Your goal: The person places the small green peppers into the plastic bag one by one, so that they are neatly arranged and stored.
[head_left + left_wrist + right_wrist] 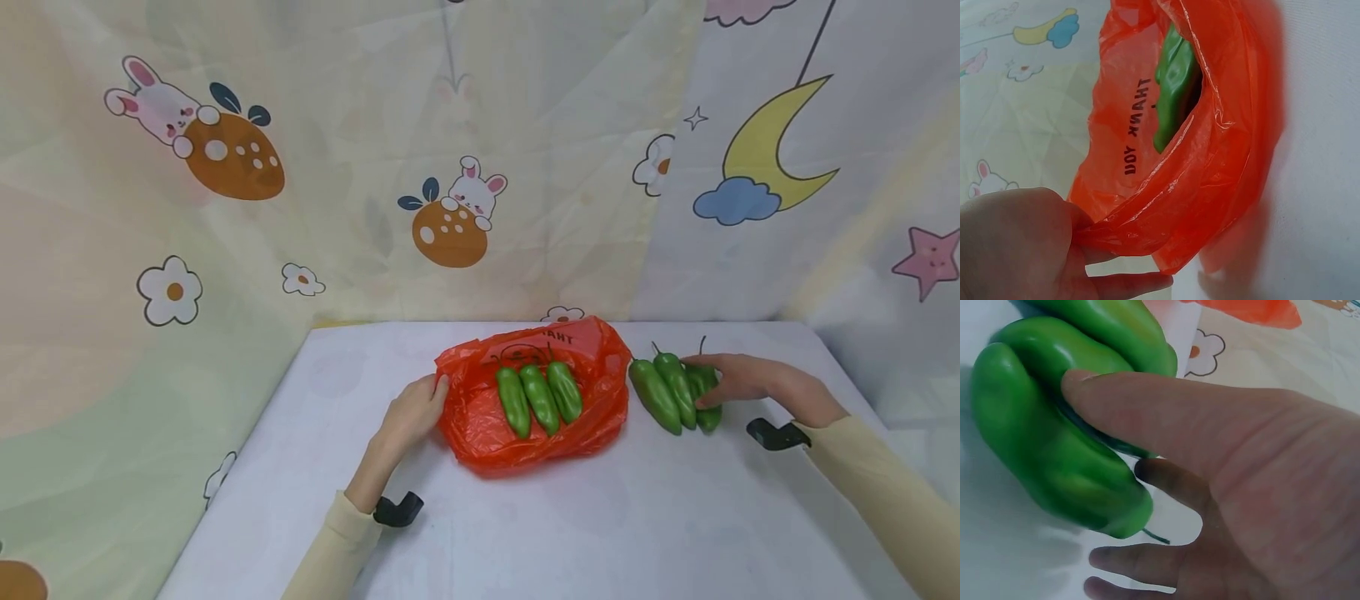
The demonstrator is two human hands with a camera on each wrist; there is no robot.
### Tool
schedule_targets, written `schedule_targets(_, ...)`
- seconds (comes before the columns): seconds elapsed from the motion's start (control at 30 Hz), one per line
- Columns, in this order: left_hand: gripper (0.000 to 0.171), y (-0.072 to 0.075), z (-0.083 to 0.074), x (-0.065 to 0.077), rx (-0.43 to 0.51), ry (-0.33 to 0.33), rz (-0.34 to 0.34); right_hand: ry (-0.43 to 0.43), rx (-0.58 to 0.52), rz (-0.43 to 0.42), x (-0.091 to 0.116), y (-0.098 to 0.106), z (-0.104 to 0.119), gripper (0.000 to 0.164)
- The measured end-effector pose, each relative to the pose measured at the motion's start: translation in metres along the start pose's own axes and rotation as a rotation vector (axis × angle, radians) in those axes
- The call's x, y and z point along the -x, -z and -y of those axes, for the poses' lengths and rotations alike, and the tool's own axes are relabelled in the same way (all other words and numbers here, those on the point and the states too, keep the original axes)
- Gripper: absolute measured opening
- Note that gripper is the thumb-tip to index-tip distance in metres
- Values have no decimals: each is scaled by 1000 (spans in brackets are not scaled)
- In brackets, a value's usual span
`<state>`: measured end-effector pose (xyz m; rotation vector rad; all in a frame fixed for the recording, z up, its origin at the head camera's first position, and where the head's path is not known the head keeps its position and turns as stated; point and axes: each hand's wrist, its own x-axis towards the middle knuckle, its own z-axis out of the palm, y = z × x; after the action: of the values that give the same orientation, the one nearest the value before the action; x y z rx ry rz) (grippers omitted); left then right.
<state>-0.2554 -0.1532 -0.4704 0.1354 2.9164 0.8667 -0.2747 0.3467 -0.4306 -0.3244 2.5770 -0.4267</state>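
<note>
A red plastic bag (480, 446) lies spread with its mouth facing up, and three green peppers (537, 398) rest inside it. At its left edge my left hand (408, 414) pinches the rim between thumb and fingers; the left wrist view shows the thin film (1129, 231) caught there. Right of the bag, three more green peppers (655, 396) lie side by side on the table. Over the rightmost pepper (1066, 462) is my right hand (750, 383). Its thumb reaches across the peppers, while the other fingers extend, spread, past the stem end.
The white table (600, 525) carries the bag and both groups of peppers. A patterned cloth (360, 150) hangs behind it and at its sides. Black straps with mounts (399, 509) sit at both wrists, below cream sleeves.
</note>
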Motion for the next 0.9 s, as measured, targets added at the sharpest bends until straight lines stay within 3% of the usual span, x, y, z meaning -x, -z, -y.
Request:
schedule_targets(0.33, 36, 1, -1, -1, -27, -21, -17, 50, -55, -2, 4, -7, -6, 90)
schedule_targets(0.63, 37, 1, -2, 0, -22, -15, -9, 37, -67, -14, 0, -22, -15, 92)
schedule_targets(0.9, 39, 1, -1, -1, -16, -7, -5, 33, -14, -51, 0, -31, -15, 92)
